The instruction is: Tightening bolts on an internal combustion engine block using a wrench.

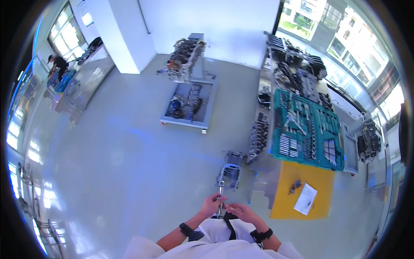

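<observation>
Held upright in front of the chest, above the floor: a slim wrench point(221, 196), left hand point(212, 205) wrapped around its shank, right hand point(243, 212) pinching the lower end (fingers curled narrow). Best kept gripped firmly near mid-shank; yellow bench edge point(276, 190) nearby

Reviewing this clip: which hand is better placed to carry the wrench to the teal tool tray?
Probably the right hand: both hands grip the wrench, the left hand too, but the teal tool tray lies on the person's right.
</observation>
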Motion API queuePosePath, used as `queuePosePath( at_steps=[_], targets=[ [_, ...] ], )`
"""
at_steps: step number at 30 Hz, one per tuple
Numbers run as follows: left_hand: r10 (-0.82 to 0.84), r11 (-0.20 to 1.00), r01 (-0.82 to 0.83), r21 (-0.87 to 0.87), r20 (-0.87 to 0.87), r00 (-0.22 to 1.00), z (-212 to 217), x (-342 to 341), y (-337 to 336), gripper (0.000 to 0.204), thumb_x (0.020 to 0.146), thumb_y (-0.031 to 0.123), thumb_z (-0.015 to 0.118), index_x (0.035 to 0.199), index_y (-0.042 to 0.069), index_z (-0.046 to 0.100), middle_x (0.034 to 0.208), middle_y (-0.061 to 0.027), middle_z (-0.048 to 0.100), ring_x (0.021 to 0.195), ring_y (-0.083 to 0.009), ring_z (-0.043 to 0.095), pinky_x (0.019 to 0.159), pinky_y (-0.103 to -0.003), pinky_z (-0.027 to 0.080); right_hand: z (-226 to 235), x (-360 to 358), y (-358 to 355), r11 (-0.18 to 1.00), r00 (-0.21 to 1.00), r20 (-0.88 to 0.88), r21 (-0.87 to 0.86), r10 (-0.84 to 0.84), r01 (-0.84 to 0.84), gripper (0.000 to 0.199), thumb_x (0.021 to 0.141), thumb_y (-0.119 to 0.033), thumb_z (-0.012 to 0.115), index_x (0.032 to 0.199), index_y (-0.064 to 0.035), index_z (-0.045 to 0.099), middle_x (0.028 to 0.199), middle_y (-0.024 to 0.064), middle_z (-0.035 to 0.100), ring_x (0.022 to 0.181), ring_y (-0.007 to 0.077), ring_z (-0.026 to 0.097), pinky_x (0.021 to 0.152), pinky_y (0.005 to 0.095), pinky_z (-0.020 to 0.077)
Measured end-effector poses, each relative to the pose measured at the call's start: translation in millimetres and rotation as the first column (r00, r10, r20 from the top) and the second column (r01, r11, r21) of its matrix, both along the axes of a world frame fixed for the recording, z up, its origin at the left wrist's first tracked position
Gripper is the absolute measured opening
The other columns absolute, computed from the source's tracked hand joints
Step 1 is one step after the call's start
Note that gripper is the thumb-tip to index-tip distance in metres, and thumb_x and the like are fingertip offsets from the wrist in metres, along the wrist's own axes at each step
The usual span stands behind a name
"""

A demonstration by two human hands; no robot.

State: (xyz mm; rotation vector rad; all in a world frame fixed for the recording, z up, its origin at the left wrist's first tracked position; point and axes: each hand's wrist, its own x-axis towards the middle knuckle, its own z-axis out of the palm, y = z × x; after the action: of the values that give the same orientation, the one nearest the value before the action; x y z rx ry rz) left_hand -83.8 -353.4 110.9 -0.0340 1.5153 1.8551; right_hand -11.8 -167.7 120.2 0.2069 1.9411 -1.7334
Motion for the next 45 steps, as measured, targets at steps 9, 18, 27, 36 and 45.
queuePosePath(
  at_steps=[9,18,27,36,45],
  targets=[
    [0.488,0.873,-0.488,-0.010,0.049,0.872,-9,-109,-133,0.021,0.089,0.018,0.053,0.095,-0.001,0.057,0.081,-0.0083,0.062,0.077,-0.0165,0.061,0.067,-0.027,0.051,-6,-179,-154,0.910,0.915,-0.001,-0.102,0.405,-0.403,0.027,0.093,-0.028,0.045,0.099,-0.0042,0.056,0.070,0.0040,0.059,0.066,0.0097,0.057,0.061,0.0253,0.0451],
    [0.704,0.704,-0.706,-0.078,0.210,0.679,-6,-199,-333,0.023,0.090,0.020,0.049,0.091,-0.001,0.060,0.078,-0.0086,0.061,0.075,-0.0167,0.060,0.066,-0.030,0.050,24,-388,-302,0.648,0.638,-0.119,0.105,0.761,-0.754,0.025,0.092,-0.026,0.044,0.098,-0.0041,0.053,0.068,0.0092,0.060,0.057,0.0161,0.055,0.057,0.0332,0.0445],
    [0.714,0.628,-0.644,-0.436,-0.005,0.700,-82,-318,-510,0.046,0.095,0.034,0.032,0.094,-0.003,0.059,0.073,-0.0088,0.062,0.068,-0.0164,0.059,0.061,-0.028,0.047,-10,-554,-385,0.909,0.667,-0.621,0.330,0.411,-0.253,0.019,0.094,-0.018,0.039,0.104,-0.0039,0.048,0.067,0.0022,0.051,0.050,0.0068,0.046,0.049,0.0234,0.0410],
    [0.026,0.797,-0.090,-0.597,-0.116,0.993,-125,-548,-633,0.035,0.092,0.029,0.041,0.094,-0.001,0.059,0.078,-0.0085,0.063,0.071,-0.0157,0.059,0.066,-0.029,0.046,-4,-651,-395,0.808,0.841,0.054,-0.250,-0.538,0.533,0.018,0.093,-0.020,0.040,0.095,-0.0051,0.049,0.059,0.0018,0.048,0.043,0.0101,0.046,0.039,0.0232,0.0369],
    [-0.142,0.734,-0.056,-0.677,-0.234,0.962,-116,-757,-639,0.027,0.088,0.025,0.049,0.097,0.001,0.058,0.082,-0.0097,0.064,0.075,-0.0162,0.060,0.069,-0.029,0.047,4,-766,-347,0.749,0.749,-0.021,-0.012,-0.662,0.662,0.021,0.092,-0.021,0.041,0.092,-0.0024,0.050,0.056,0.0033,0.050,0.036,0.0103,0.045,0.033,0.0247,0.0358]
  ],
)
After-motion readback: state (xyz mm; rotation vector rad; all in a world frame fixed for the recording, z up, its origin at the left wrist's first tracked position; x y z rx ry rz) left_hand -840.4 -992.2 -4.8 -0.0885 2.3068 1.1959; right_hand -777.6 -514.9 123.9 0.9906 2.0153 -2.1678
